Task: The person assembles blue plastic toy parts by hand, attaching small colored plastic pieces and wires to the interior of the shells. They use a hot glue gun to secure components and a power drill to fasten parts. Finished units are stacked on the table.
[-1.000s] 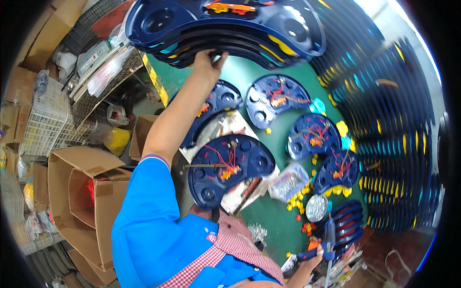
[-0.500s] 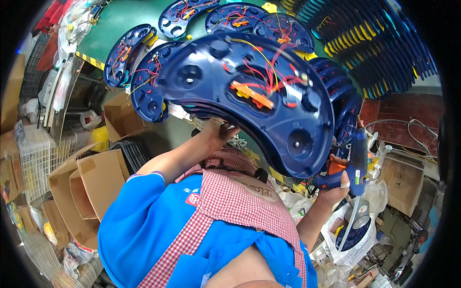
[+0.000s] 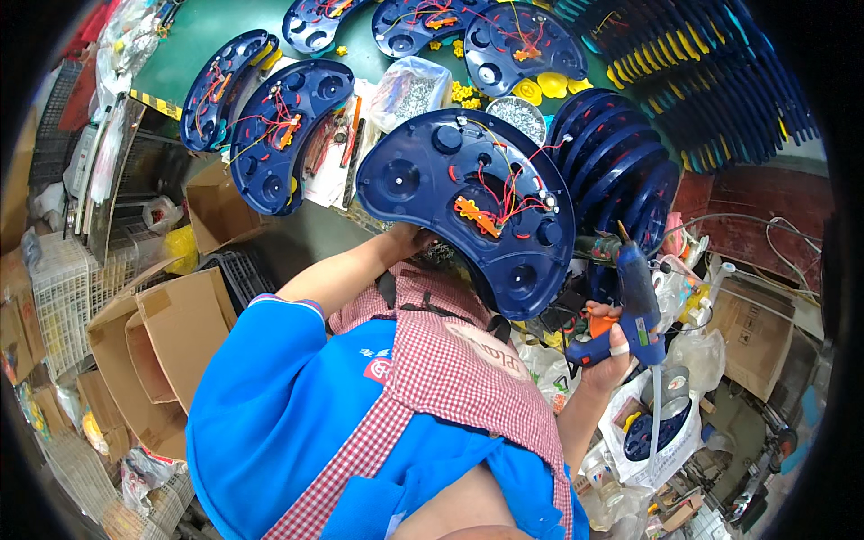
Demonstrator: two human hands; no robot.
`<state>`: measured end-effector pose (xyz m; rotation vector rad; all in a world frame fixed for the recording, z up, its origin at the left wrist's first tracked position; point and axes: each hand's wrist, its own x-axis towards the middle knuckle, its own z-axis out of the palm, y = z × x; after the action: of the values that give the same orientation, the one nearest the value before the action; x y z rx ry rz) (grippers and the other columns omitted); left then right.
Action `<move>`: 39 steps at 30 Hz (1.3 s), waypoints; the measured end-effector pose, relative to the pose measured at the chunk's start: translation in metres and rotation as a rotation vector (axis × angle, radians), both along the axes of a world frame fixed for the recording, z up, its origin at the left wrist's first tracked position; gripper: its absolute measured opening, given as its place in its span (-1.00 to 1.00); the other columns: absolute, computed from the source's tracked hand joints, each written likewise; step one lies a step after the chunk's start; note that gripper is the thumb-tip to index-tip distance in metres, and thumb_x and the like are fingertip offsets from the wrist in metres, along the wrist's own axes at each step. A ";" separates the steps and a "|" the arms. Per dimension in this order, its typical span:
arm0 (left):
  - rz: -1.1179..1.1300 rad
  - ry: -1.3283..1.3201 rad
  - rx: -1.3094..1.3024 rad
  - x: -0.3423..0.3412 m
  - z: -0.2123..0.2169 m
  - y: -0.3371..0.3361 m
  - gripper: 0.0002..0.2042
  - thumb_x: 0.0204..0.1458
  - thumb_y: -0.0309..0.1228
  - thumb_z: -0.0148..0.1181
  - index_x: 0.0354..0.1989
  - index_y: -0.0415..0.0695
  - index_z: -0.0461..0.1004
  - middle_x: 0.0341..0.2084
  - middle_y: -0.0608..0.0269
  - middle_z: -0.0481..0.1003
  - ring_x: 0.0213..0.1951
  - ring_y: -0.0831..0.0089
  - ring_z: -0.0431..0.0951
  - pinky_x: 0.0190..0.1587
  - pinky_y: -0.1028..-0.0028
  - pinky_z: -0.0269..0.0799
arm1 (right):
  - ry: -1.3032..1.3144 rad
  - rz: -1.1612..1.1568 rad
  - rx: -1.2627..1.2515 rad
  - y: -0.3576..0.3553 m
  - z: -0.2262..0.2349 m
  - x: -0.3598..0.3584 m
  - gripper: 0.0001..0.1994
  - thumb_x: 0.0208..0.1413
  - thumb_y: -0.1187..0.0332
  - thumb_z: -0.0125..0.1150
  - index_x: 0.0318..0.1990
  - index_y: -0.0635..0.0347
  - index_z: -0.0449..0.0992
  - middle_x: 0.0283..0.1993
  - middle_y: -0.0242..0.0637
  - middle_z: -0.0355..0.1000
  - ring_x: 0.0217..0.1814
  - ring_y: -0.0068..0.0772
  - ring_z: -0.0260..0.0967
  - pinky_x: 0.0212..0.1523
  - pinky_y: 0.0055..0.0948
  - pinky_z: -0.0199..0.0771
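Resting above left hand fingers, blue shell, glue gun in right hand

Landmark: held shell, over the table edge. Left hand under its near-left rim. Glue gun just right of shell, in right hand. Stack of shells directly right, partly behind it. Bag of screws beyond shell on the table. Wired shell lies left. Cardboard boxes below-left, off the table.
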<state>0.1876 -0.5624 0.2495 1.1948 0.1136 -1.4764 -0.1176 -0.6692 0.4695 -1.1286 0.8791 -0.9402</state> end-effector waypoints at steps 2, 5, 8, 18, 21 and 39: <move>-0.179 -0.092 -0.010 0.012 0.002 0.014 -0.69 0.13 -0.34 0.05 0.03 -0.15 0.40 -0.04 0.16 0.45 -0.05 0.28 0.49 -0.09 0.39 0.47 | 0.069 0.019 0.077 -0.007 0.006 0.020 -0.66 0.01 0.32 0.14 -0.07 0.29 0.37 -0.22 -0.11 0.42 0.01 -0.10 0.38 0.10 -0.10 0.35; -0.712 -0.537 -0.107 0.041 0.045 0.044 -0.63 0.12 -0.34 0.06 0.09 -0.19 0.37 0.02 0.12 0.43 0.00 0.23 0.47 -0.03 0.36 0.44 | 0.068 0.167 0.047 -0.014 0.015 0.056 -0.43 -0.07 0.40 0.24 0.14 0.24 0.19 -0.11 -0.06 0.37 0.04 -0.04 0.37 0.10 -0.13 0.37; -1.069 -1.168 -0.389 0.075 0.163 0.043 -0.76 -0.01 -0.31 0.20 -0.22 -0.15 0.56 -0.24 0.09 0.56 -0.17 0.17 0.56 -0.11 0.35 0.46 | 0.161 0.221 0.052 -0.017 0.007 0.081 -0.46 -0.11 0.50 0.19 0.11 0.32 0.25 -0.12 -0.07 0.41 0.04 -0.14 0.39 0.14 -0.13 0.34; -0.395 -1.548 -0.103 0.129 0.155 -0.021 -0.62 -0.08 -0.51 0.23 -0.01 -0.10 0.46 -0.22 0.16 0.48 -0.16 0.14 0.49 -0.10 0.30 0.38 | 0.582 0.272 0.223 -0.034 0.003 0.151 -0.58 -0.02 0.50 0.25 0.03 0.34 0.33 -0.19 -0.29 0.39 -0.22 -0.57 0.37 -0.17 -0.51 0.40; -0.379 -1.443 -0.124 0.129 0.153 -0.026 -0.66 -0.02 -0.56 0.13 -0.02 -0.08 0.47 -0.30 0.15 0.50 -0.27 0.13 0.53 -0.24 0.31 0.43 | 0.665 0.259 0.211 -0.032 0.005 0.154 -0.57 -0.02 0.50 0.25 0.03 0.33 0.33 -0.13 -0.28 0.37 -0.18 -0.57 0.36 -0.15 -0.50 0.40; -0.411 -1.408 -0.072 0.125 0.153 -0.026 -0.62 0.02 -0.55 0.10 0.06 -0.09 0.45 -0.15 0.05 0.55 -0.14 0.21 0.58 -0.13 0.38 0.45 | 0.935 0.108 0.170 -0.021 0.011 0.085 -0.53 -0.04 0.47 0.30 0.06 0.32 0.31 -0.15 -0.27 0.41 -0.19 -0.47 0.41 -0.12 -0.45 0.43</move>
<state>0.3126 -0.5886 0.4024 1.9983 -1.1693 -0.6470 -0.0323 -0.6904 0.4801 -1.4590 1.5860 -0.1924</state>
